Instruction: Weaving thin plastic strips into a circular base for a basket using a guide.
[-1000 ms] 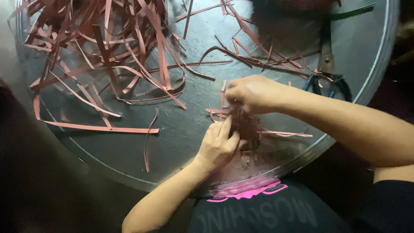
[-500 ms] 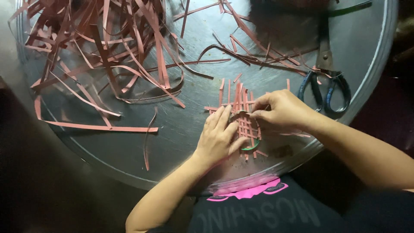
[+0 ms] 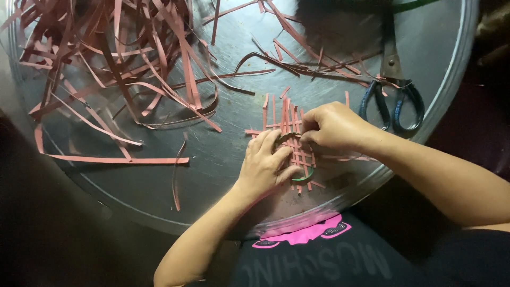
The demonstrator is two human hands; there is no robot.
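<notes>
A small woven mat of pink strips (image 3: 295, 139) lies on a round metal tray (image 3: 223, 133), near its front edge. My left hand (image 3: 264, 163) rests flat on the mat's left side, fingers pressing the strips down. My right hand (image 3: 332, 126) is at the mat's right side, its fingertips pinching a strip at the weave. A thin green strip (image 3: 305, 177) curves out from under the mat. Most of the mat is hidden under both hands.
A big loose heap of pink strips (image 3: 117, 69) covers the tray's back left. One long strip (image 3: 114, 159) lies alone in front of it. Dark-handled scissors (image 3: 394, 90) lie at the right, just behind my right hand. The tray's rim (image 3: 451, 85) curves close by.
My right hand has come down and forward from above the weave to its right side. My left hand slid onto the mat. The upright ends of the strips now show behind my fingers.
</notes>
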